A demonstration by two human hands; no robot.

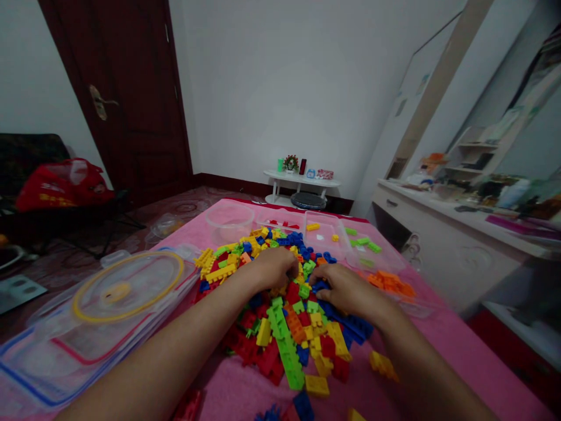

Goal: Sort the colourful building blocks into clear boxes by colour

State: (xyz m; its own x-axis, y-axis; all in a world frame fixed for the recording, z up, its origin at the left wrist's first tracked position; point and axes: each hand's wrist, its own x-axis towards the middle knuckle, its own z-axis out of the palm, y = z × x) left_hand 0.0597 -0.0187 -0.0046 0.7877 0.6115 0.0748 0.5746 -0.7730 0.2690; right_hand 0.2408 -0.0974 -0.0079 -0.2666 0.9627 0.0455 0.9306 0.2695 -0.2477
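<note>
A heap of toy building bricks (284, 339) in red, yellow, green, blue and orange lies on the pink cloth. My left hand (278, 266) reaches into the upper middle of the heap, its fingers curled down; what they hold, if anything, is hidden. Just to its right, my right hand (339, 286) is on the heap's right side, thumb and fingers closed around a blue brick (321, 286). More blue bricks (357, 327) lie under that hand. A long green brick piece (284, 348) rests nearer to me.
Clear containers stand along the far side: a round tub (230, 225), a box with red pieces (280, 220) and one with yellow bricks (324, 231). Green bricks (366, 242) and orange bricks (391, 283) sit at right. Stacked clear lids (109, 316) cover the left.
</note>
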